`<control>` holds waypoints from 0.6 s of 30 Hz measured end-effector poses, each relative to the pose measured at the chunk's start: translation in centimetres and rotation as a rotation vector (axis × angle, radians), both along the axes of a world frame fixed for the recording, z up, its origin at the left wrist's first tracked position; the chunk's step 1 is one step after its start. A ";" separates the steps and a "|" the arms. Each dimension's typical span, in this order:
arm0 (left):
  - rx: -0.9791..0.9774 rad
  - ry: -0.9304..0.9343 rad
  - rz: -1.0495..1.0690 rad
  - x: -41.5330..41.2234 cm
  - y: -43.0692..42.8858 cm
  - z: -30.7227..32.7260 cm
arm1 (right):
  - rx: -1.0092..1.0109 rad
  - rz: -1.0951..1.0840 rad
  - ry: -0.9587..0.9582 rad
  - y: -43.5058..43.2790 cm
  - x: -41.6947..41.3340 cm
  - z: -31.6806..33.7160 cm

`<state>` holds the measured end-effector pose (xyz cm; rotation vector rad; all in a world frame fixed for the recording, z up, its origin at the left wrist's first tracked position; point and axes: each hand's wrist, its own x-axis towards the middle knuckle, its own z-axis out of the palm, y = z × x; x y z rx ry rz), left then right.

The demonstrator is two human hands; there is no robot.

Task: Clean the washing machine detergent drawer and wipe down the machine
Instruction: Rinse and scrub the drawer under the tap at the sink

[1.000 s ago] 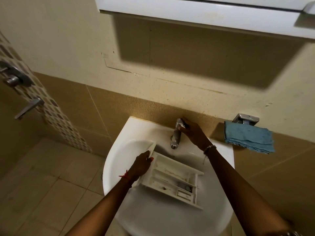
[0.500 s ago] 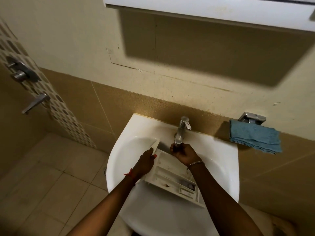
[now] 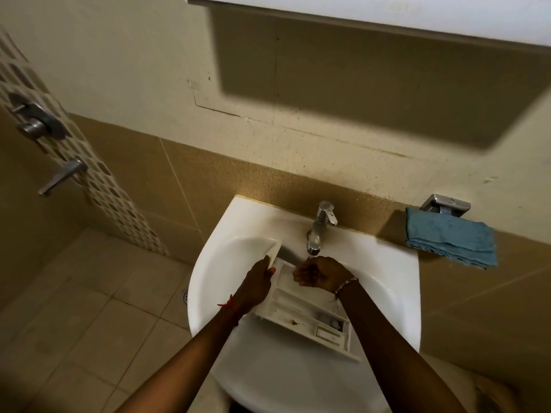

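Note:
A white detergent drawer [image 3: 310, 314] lies tilted inside the white sink [image 3: 384, 281], with its compartments facing up and a dark stain in one of them. My left hand [image 3: 256, 284] grips the drawer's front panel at its left end. My right hand [image 3: 320, 272] is cupped over the drawer's far compartment, right under the spout of the chrome tap [image 3: 320, 228]. Its fingers are curled and I cannot see anything in them. A blue cloth [image 3: 450, 236] hangs folded on a metal holder to the right of the sink.
A white cabinet [image 3: 387, 13] hangs on the wall above the sink and casts a shadow. On the left wall there are shower fittings [image 3: 38, 123] on a strip of mosaic tiles. The tiled floor [image 3: 74, 323] lies below on the left.
My right hand left the tap handle and came down under the spout, onto the drawer. My left hand kept its hold on the drawer. The view shifted a little.

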<state>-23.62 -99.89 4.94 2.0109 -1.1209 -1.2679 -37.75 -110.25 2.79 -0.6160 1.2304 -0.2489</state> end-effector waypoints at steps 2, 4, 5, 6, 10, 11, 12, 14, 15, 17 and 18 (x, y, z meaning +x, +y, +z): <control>-0.008 -0.035 -0.008 0.0 0.0 0.0 | -0.021 -0.163 -0.074 -0.7 -0.5 -0.1; -0.020 -0.055 -0.019 -0.1 0.1 0.0 | 0.067 -0.360 -0.270 -1.3 -0.7 -0.1; -0.024 -0.059 -0.025 -0.1 0.1 0.0 | 0.107 -0.417 -0.356 -1.5 -0.6 -0.1; -0.029 -0.058 -0.028 -0.1 0.1 -0.1 | 0.131 -0.445 -0.405 -1.6 -0.6 -0.2; -0.034 -0.055 -0.022 0.0 0.2 -0.5 | 0.104 -0.309 -0.369 0.1 0.2 -0.9; -0.037 -0.066 -0.022 -0.1 0.2 -0.6 | 0.051 -0.213 -0.319 0.6 0.6 -1.3; -0.041 -0.084 -0.025 -0.1 0.2 -0.7 | -0.030 -0.112 -0.237 1.2 1.1 -1.7; -0.050 -0.122 -0.023 -0.1 0.1 -0.8 | -0.238 0.037 -0.029 2.0 1.9 -2.8; -0.053 -0.117 -0.016 -0.2 0.1 -0.9 | -0.332 0.123 0.069 2.3 1.9 -3.1; -0.048 -0.080 0.002 -0.2 0.0 -1.0 | -0.447 0.354 0.197 2.9 1.4 -3.4; -0.046 -0.084 0.002 -0.2 0.0 -1.1 | -0.475 0.450 0.233 3.2 0.9 -3.4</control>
